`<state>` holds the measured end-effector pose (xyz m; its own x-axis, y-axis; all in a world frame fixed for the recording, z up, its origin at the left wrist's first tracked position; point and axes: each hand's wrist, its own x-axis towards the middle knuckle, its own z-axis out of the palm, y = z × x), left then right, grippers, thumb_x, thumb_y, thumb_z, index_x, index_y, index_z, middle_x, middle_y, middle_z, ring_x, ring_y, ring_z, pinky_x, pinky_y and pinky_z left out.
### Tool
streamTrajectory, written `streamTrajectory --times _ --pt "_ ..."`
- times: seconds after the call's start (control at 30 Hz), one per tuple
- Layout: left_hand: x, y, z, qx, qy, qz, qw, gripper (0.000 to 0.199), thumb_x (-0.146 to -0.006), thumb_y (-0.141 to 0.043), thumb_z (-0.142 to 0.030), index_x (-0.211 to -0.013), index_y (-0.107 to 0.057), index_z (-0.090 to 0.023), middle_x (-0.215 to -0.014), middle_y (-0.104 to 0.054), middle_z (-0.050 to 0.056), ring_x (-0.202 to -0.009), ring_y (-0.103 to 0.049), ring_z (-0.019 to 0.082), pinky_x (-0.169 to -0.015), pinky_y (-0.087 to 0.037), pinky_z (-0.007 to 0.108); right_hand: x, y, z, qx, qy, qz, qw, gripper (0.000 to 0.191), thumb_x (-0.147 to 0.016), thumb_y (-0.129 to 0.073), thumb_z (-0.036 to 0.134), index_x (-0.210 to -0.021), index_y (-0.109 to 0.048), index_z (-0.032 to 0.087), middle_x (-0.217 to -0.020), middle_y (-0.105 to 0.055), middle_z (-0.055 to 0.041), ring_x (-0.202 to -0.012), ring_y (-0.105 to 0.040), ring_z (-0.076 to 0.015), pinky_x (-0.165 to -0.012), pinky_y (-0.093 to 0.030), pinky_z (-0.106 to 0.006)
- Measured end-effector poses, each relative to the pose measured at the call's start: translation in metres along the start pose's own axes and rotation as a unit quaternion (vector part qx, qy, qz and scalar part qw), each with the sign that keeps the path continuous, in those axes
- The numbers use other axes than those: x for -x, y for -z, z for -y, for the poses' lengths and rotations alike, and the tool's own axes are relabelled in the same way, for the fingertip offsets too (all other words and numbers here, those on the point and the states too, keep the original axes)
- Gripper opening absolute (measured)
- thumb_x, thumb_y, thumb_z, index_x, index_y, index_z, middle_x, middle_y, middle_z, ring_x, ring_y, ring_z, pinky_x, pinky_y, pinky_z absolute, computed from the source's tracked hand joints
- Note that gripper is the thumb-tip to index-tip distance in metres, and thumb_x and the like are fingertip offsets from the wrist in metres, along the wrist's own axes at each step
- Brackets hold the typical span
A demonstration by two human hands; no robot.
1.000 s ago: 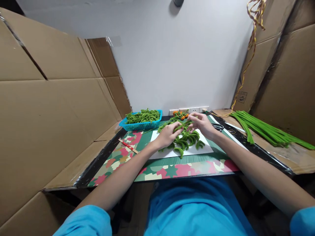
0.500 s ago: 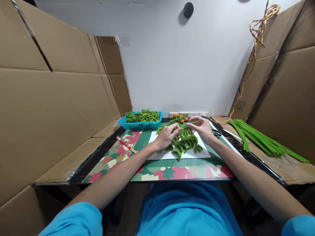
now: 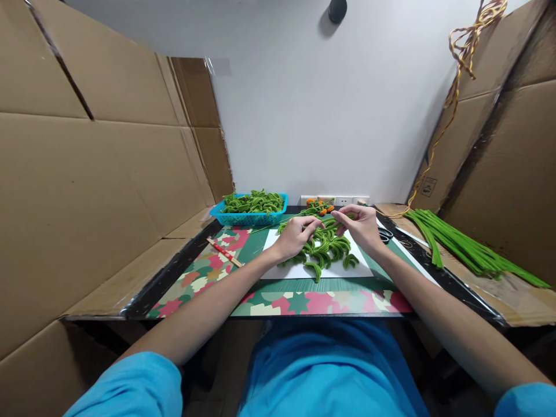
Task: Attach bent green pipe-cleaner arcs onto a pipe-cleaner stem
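Curved green fuzzy pieces point(image 3: 321, 253) lie in a loose pile on a white sheet point(image 3: 278, 272) at the middle of the table. Over the pile's left side, my left hand point(image 3: 297, 234) is closed, fingertips pinched around a green fuzzy stem. My right hand point(image 3: 358, 227) is closed in a pinch at the right side of the pile, with a bit of green fuzzy stem showing between thumb and fingers. The two hands are apart, their fingertips facing each other. Orange flower heads with green stems point(image 3: 320, 207) lie just beyond them.
A blue basket point(image 3: 248, 218) full of green pieces stands at the back left. Red-wrapped chopsticks point(image 3: 223, 252) lie left, scissors point(image 3: 384, 234) right of my right hand. Long green stems point(image 3: 473, 246) rest on cardboard at the right. Cardboard walls point(image 3: 130, 150) flank the table.
The view has shifted slightly. My right hand's fingers have drawn closer together, and both hands stay over the pile.
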<state>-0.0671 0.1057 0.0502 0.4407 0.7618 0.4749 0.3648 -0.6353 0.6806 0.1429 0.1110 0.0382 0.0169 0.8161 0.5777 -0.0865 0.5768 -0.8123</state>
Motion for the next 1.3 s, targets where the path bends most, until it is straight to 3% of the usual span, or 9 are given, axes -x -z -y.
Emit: streamTrajectory --times 0.27,0.43,0.6,0.67,0.77,0.87,1.07,1.17,1.3 --pt "0.000 0.002 0.003 -0.023 -0.044 0.038 0.998 0.040 -0.100 -0.059 -0.050 -0.089 -0.073 -0.015 -0.069 -0.058 -0.001 -0.062 -0.045 0.012 -0.060 -0.032 0.026 0.002 0.005 0.004 0.047 -0.025 0.018 0.998 0.052 -0.073 -0.085 0.069 -0.077 -0.073 0.019 -0.049 -0.066 -0.0019 -0.035 -0.062 -0.0208 -0.029 -0.045 -0.027" --pt "0.000 0.001 0.005 -0.055 -0.056 0.072 0.994 0.032 -0.100 -0.059 -0.043 -0.093 -0.075 -0.016 -0.071 -0.062 -0.001 -0.061 -0.046 0.011 -0.061 -0.032 0.026 -0.001 0.012 0.003 0.073 -0.044 0.055 0.995 0.062 -0.084 -0.067 0.080 -0.088 -0.076 0.018 -0.041 -0.059 0.0003 -0.028 -0.054 -0.0185 -0.027 -0.032 -0.026" --pt "-0.001 0.002 0.005 -0.048 -0.035 0.038 0.998 0.034 -0.099 -0.060 -0.045 -0.088 -0.073 -0.015 -0.070 -0.060 0.000 -0.062 -0.046 0.012 -0.060 -0.032 0.026 -0.015 0.035 -0.009 0.135 -0.021 0.052 0.989 0.075 -0.094 -0.043 0.085 -0.099 -0.076 0.018 -0.053 -0.066 -0.0032 -0.040 -0.059 -0.0183 -0.043 -0.046 -0.028" --pt "-0.002 0.003 0.006 -0.042 -0.028 0.024 0.998 0.037 -0.100 -0.059 -0.047 -0.086 -0.071 -0.015 -0.067 -0.057 -0.001 -0.061 -0.044 0.011 -0.060 -0.031 0.026 -0.021 0.054 -0.019 0.280 0.011 0.028 0.959 0.070 -0.099 -0.039 0.078 -0.092 -0.076 0.019 -0.061 -0.071 -0.0062 -0.051 -0.063 -0.0197 -0.054 -0.049 -0.029" --pt "-0.003 0.004 0.010 -0.035 -0.018 0.009 0.999 0.042 -0.100 -0.057 -0.053 -0.083 -0.068 -0.016 -0.065 -0.055 -0.002 -0.059 -0.045 0.012 -0.059 -0.032 0.026 -0.029 0.090 -0.036 0.534 -0.010 0.004 0.846 0.044 -0.101 -0.051 0.053 -0.085 -0.077 0.022 -0.081 -0.079 -0.0108 -0.076 -0.073 -0.0249 -0.065 -0.048 -0.030" --pt "-0.004 0.005 0.015 -0.038 -0.010 -0.002 0.999 0.042 -0.100 -0.056 -0.054 -0.083 -0.066 -0.017 -0.068 -0.060 0.000 -0.062 -0.050 0.013 -0.061 -0.036 0.026 -0.034 0.121 -0.047 0.597 -0.072 0.053 0.797 0.024 -0.094 -0.062 0.033 -0.099 -0.080 0.018 -0.090 -0.081 -0.0129 -0.081 -0.074 -0.0268 -0.067 -0.047 -0.031" --pt "-0.005 0.007 0.017 -0.054 -0.009 -0.026 0.998 0.039 -0.101 -0.055 -0.051 -0.092 -0.071 -0.017 -0.067 -0.058 -0.001 -0.063 -0.049 0.014 -0.062 -0.037 0.026 -0.041 0.148 -0.052 0.559 -0.143 0.200 0.792 0.039 -0.085 -0.078 0.040 -0.115 -0.077 0.016 -0.087 -0.079 -0.0096 -0.073 -0.072 -0.0229 -0.064 -0.050 -0.029" --pt "-0.005 0.008 0.015 -0.049 -0.006 -0.028 0.998 0.040 -0.100 -0.055 -0.051 -0.089 -0.071 -0.016 -0.067 -0.057 -0.001 -0.063 -0.048 0.014 -0.061 -0.036 0.026 -0.043 0.149 -0.056 0.540 -0.145 0.216 0.800 0.042 -0.085 -0.078 0.034 -0.123 -0.072 0.015 -0.092 -0.079 -0.0102 -0.074 -0.072 -0.0213 -0.065 -0.051 -0.027" --pt "-0.007 0.009 0.017 -0.026 0.002 -0.034 0.999 0.042 -0.100 -0.055 -0.052 -0.086 -0.070 -0.016 -0.063 -0.052 -0.002 -0.059 -0.044 0.012 -0.058 -0.033 0.026 -0.043 0.148 -0.061 0.571 -0.150 0.213 0.779 0.039 -0.084 -0.077 0.027 -0.122 -0.072 0.015 -0.096 -0.077 -0.0107 -0.078 -0.071 -0.0207 -0.066 -0.050 -0.027"
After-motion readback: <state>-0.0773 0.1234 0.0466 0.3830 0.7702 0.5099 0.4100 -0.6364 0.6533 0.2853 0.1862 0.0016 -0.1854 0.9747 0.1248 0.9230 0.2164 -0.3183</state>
